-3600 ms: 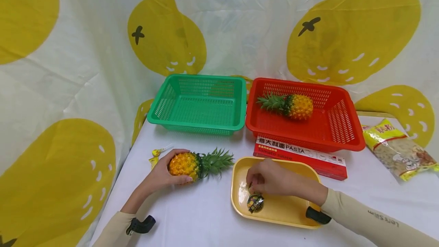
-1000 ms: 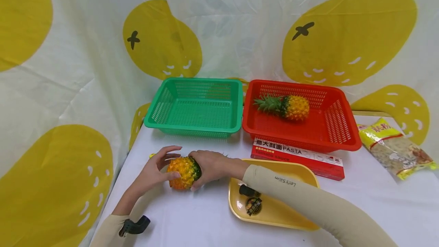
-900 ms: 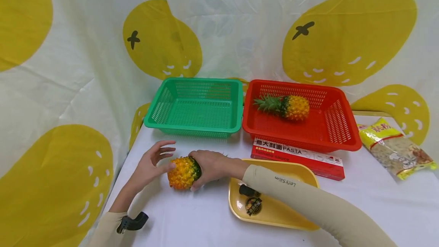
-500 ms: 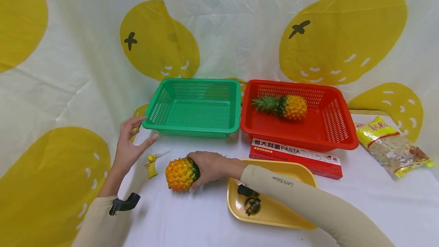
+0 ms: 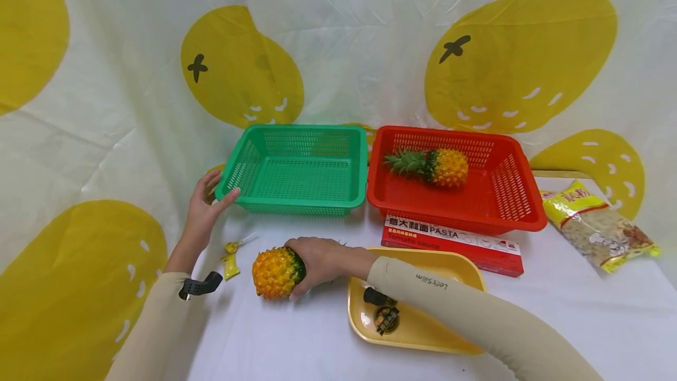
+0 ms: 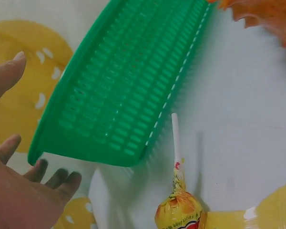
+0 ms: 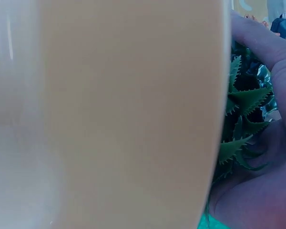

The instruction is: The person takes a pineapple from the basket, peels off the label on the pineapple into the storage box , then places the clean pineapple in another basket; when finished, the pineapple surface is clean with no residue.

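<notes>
My right hand (image 5: 319, 263) grips a pineapple (image 5: 275, 273) around its leafy end, on the white cloth. Most of its leaves are hidden in the head view; in the right wrist view green spiky leaves (image 7: 243, 100) show against the palm. My left hand (image 5: 205, 207) is at the left front corner of a green plastic basket (image 5: 298, 200). In the left wrist view the fingers of this left hand (image 6: 33, 191) lie at the basket's corner rim, the thumb spread away from them. Whether they touch it, I cannot tell.
A red basket (image 5: 455, 219) holds another pineapple (image 5: 446, 167). Before it lie a pasta box (image 5: 455, 244) and a yellow tray (image 5: 412, 340) under my right forearm. A lollipop (image 5: 231, 247) and a small yellow packet (image 5: 230, 266) lie near the left hand, a food bag (image 5: 600, 228) far right.
My right hand has left the tray and taken hold of the pineapple by its leafy end. My left hand has let go of it and moved up left to the green basket's corner.
</notes>
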A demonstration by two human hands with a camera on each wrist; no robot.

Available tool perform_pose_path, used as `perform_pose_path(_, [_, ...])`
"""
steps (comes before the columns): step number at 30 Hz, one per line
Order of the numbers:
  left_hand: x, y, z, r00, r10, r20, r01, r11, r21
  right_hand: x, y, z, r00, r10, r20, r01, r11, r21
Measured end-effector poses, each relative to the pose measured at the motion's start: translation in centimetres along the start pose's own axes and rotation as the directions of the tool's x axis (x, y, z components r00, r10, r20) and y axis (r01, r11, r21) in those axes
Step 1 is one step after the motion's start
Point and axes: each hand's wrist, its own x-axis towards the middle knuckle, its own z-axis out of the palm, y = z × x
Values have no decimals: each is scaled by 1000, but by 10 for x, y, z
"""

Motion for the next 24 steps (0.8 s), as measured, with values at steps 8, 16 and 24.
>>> perform_pose_path(8, [13, -12, 4, 995, -82, 61, 89, 989, -121, 1, 0, 0, 1000, -4, 6, 4, 1000, -2])
perform_pose_path(16, [15, -19, 10, 988, -129, 79, 142, 973, -180, 1, 1, 0, 1000, -13, 18, 13, 1000, 4])
perform_pose_path(24, [15, -22, 11, 985, -147, 93, 161, 973, -164, 4, 3, 1, 1000, -17, 24, 17, 1000, -11])
